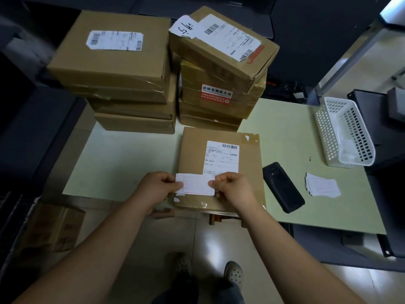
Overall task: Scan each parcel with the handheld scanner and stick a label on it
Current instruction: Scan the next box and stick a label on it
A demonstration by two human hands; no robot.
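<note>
One white label (196,185) is held over the near edge of the flat parcel (247,172) on the table (285,128). Its two ends are pinched between thumb and curled fingers (175,184) of the left hand (156,187) and the right hand (232,186). The black scanner (282,187) lies just beside the parcel, with spare labels (322,187) further right. If one end goes down first, the label may wrinkle or sit crooked, and it could cover the shipping slip (221,159), whose lower edge it overlaps in this view.

Dim room, dark corners, wide-angle edge bending, soft focus.
</note>
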